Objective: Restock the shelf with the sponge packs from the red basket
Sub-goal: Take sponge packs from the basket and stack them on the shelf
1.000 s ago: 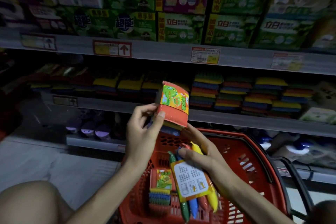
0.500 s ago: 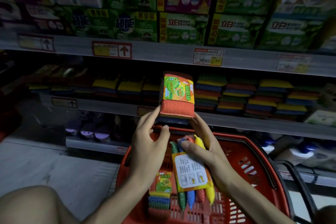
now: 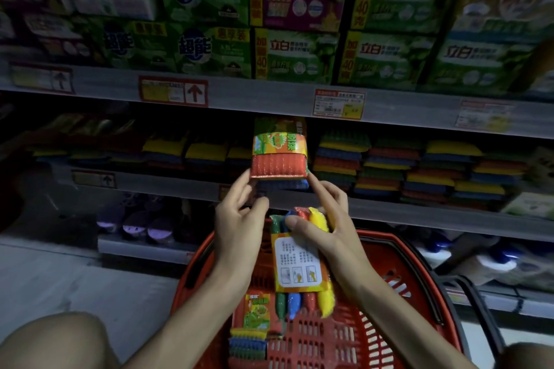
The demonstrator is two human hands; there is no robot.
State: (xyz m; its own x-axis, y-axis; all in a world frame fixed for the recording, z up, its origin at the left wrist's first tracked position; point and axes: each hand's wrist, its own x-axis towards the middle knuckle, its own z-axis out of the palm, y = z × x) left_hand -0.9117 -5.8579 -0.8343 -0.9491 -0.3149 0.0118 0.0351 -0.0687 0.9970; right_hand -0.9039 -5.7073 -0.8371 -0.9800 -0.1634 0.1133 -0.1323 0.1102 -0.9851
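A sponge pack (image 3: 278,156) with an orange top and a green-orange label sits at the front of the middle shelf (image 3: 389,210), on other sponges. My left hand (image 3: 239,219) touches its lower left corner with straight fingertips. My right hand (image 3: 326,219) grips a second sponge pack (image 3: 299,263), white back label up, while its index finger touches the first pack's lower right corner. Below both hands stands the red basket (image 3: 404,263), with a third sponge pack (image 3: 254,317) lying inside it.
Stacks of coloured sponges (image 3: 389,168) fill the middle shelf on both sides. Green boxes (image 3: 299,54) line the upper shelf. Purple-capped items (image 3: 144,225) stand on the low shelf at left. The basket's black handle (image 3: 467,293) hangs right. My knee (image 3: 54,338) is lower left.
The first sponge pack went up and forward from in front of the basket to the middle shelf. My left hand's grip loosened to fingertips. My right hand rose with its pack.
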